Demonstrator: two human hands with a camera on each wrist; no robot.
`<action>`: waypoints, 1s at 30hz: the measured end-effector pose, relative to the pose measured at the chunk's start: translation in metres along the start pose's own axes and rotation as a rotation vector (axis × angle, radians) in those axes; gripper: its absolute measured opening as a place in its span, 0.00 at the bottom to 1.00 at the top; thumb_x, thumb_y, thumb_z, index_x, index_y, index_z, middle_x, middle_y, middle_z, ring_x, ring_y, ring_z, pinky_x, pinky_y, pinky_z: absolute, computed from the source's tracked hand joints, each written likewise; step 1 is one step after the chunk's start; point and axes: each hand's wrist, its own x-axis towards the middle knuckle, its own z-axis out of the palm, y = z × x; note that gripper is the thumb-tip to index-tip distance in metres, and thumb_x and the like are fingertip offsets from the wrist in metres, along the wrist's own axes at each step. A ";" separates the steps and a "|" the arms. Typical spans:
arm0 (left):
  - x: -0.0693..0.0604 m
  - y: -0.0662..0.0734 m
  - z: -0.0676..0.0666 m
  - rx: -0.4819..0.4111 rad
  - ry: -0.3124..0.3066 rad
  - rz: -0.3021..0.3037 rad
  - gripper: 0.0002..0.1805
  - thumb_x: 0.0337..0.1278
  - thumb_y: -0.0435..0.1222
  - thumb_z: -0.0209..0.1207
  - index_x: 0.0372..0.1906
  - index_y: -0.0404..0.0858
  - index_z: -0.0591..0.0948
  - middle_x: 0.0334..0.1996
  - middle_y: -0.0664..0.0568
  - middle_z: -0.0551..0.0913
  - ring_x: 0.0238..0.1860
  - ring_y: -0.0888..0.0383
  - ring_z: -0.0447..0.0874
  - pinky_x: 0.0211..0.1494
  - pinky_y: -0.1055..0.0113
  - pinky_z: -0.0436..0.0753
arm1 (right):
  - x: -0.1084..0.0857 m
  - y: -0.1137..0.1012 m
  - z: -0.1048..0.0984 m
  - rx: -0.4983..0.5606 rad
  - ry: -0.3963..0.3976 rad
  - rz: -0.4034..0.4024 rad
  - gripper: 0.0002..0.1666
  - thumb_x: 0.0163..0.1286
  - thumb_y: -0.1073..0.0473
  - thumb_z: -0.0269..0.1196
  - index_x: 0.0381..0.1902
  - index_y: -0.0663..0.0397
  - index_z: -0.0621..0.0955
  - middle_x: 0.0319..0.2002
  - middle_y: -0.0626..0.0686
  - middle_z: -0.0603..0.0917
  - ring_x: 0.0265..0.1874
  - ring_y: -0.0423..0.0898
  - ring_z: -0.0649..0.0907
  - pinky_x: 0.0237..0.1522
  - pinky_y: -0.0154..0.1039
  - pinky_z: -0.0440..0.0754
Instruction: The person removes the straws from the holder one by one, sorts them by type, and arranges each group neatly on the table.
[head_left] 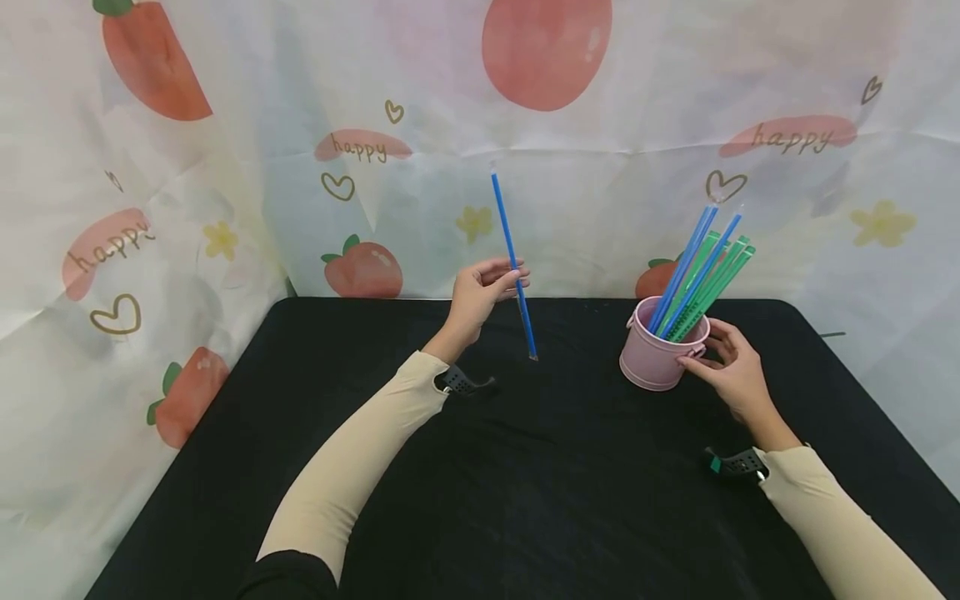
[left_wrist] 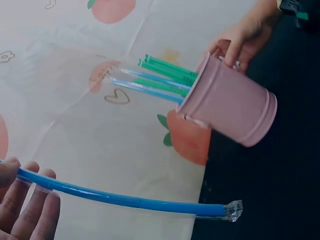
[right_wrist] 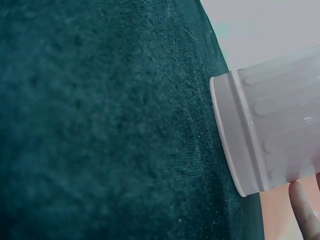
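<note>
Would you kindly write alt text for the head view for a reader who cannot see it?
A person's left hand holds a blue straw over a black table, while the right hand grips a pink bucket of blue and green straws. Behind hangs a pale backdrop printed with fruit, hearts and flowers.

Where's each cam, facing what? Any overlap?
Head: worn on head, facing forward and down at table, bucket; left hand, right hand, forearms show.
Left wrist: worn there, looks across straw at bucket; left fingers, right hand show.
Right wrist: worn there, faces bucket and table; right fingers show at edge.
Head and left wrist share straw and bucket.
</note>
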 end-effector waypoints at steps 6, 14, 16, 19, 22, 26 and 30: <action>-0.009 0.001 -0.024 0.059 0.033 -0.046 0.16 0.61 0.31 0.57 0.52 0.27 0.78 0.46 0.34 0.83 0.41 0.51 0.88 0.48 0.61 0.85 | 0.000 0.000 -0.001 0.008 -0.002 0.002 0.41 0.54 0.79 0.64 0.66 0.60 0.65 0.53 0.35 0.75 0.50 0.27 0.75 0.41 0.15 0.77; -0.022 -0.001 -0.054 0.135 0.071 -0.136 0.16 0.60 0.33 0.59 0.52 0.31 0.80 0.48 0.34 0.82 0.44 0.44 0.86 0.46 0.62 0.86 | 0.000 0.001 -0.001 0.003 0.002 0.001 0.42 0.54 0.79 0.64 0.66 0.61 0.65 0.53 0.35 0.75 0.51 0.30 0.75 0.41 0.15 0.77; -0.025 -0.002 -0.060 0.148 0.077 -0.149 0.17 0.60 0.33 0.59 0.52 0.31 0.79 0.48 0.33 0.82 0.43 0.45 0.86 0.46 0.61 0.86 | 0.000 0.001 -0.001 0.005 -0.001 0.002 0.42 0.54 0.79 0.64 0.66 0.60 0.65 0.53 0.35 0.74 0.51 0.29 0.75 0.41 0.15 0.77; -0.030 -0.005 -0.068 0.169 0.079 -0.166 0.17 0.60 0.33 0.59 0.52 0.30 0.79 0.47 0.33 0.82 0.43 0.46 0.87 0.47 0.58 0.85 | 0.000 0.001 -0.001 0.001 -0.005 0.005 0.42 0.54 0.79 0.64 0.66 0.60 0.65 0.53 0.35 0.74 0.51 0.29 0.75 0.41 0.15 0.77; -0.034 -0.008 -0.075 0.189 0.079 -0.189 0.16 0.60 0.33 0.58 0.52 0.30 0.79 0.47 0.34 0.83 0.40 0.51 0.88 0.48 0.58 0.85 | 0.001 0.002 -0.002 -0.004 -0.008 0.003 0.42 0.54 0.79 0.64 0.66 0.60 0.65 0.53 0.35 0.74 0.51 0.29 0.75 0.41 0.15 0.77; -0.038 -0.013 -0.084 0.211 0.071 -0.231 0.17 0.61 0.33 0.58 0.53 0.29 0.79 0.47 0.34 0.83 0.35 0.59 0.88 0.44 0.63 0.86 | 0.001 0.002 -0.001 -0.004 -0.010 -0.007 0.41 0.54 0.80 0.64 0.66 0.60 0.65 0.53 0.35 0.74 0.51 0.29 0.75 0.41 0.15 0.77; -0.042 -0.018 -0.094 0.231 0.073 -0.277 0.18 0.61 0.32 0.58 0.54 0.28 0.78 0.47 0.34 0.83 0.35 0.58 0.88 0.42 0.65 0.86 | 0.000 0.002 -0.001 -0.003 -0.013 -0.007 0.41 0.54 0.80 0.63 0.66 0.61 0.65 0.53 0.35 0.74 0.50 0.28 0.75 0.41 0.14 0.76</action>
